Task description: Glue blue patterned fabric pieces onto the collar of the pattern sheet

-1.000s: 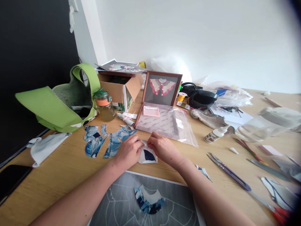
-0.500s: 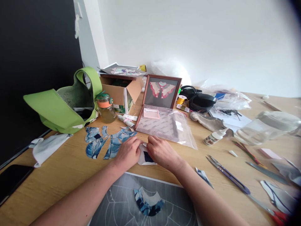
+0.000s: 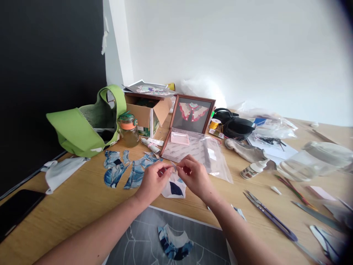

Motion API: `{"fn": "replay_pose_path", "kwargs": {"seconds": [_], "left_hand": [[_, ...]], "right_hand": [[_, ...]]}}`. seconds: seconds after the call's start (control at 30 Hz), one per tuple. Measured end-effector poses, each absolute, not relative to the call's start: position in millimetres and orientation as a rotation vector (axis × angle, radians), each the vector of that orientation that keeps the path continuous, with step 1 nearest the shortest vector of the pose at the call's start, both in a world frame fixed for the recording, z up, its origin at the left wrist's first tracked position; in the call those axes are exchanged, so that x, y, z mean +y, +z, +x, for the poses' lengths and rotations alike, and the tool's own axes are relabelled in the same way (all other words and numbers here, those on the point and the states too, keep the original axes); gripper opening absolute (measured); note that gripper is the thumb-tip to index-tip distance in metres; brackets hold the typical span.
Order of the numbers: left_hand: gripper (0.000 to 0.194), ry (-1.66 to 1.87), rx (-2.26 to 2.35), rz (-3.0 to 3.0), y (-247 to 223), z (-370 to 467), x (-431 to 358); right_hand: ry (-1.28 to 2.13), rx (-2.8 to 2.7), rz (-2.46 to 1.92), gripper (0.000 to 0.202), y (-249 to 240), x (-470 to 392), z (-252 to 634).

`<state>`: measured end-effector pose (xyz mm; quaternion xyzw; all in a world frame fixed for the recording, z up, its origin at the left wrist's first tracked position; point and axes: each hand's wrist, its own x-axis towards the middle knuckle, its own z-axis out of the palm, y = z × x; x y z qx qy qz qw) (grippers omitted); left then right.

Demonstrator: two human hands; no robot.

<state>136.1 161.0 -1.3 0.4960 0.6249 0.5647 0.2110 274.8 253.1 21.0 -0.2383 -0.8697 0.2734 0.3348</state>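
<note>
Blue pieces (image 3: 114,176) lie loosely grouped on a wooden table (image 3: 79,200), best left flat and out of the forearms' way. Beside them, the left hand (image 3: 156,176) is nearly closed, thumb and forefinger pinching a small pale scrap; a light grip at the very edge should spare it creases. The white patch (image 3: 167,191) with its dark shape rests on the table just below the fingers, where steady wrists would avoid dragging it. The scrap (image 3: 173,166) itself sits raised between both hands, its finer detail too small to tell; even tension from both sides looks wiser than a hard tug. Nearer the person, a blue curved band (image 3: 176,254) lies on a grey sheet (image 3: 209,235), which sleeves of skin and elbows could nudge. The right hand (image 3: 194,175) mirrors the left, fingers curled, fingertips closed at the scrap's other side. Farther right stand a bottle (image 3: 253,170) and open-bladed snips (image 3: 271,215), both untouched.
</note>
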Motion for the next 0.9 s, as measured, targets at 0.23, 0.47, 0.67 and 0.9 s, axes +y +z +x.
{"fn": "replay_pose_path", "kwargs": {"seconds": [0.23,0.47,0.67,0.9], "left_hand": [[0.035,1.603,1.334,0.797,3.0,143.5,164.1],[0.035,1.629,1.251,0.648,1.4,141.8,164.9],[0.035,1.697,1.317,0.554,-2.6,138.9,167.3],[0.033,1.688,1.321,0.645,-1.2,140.3,165.7]], "right_hand": [[-0.032,-2.522,-0.395,0.022,26.9,244.4,278.6],[-0.037,-2.560,-0.358,0.023,25.6,241.5,276.6],[0.807,-2.185,-0.761,0.017,18.9,251.1,272.1],[1.236,-2.121,-0.896,0.019,18.6,255.4,269.0]]}}
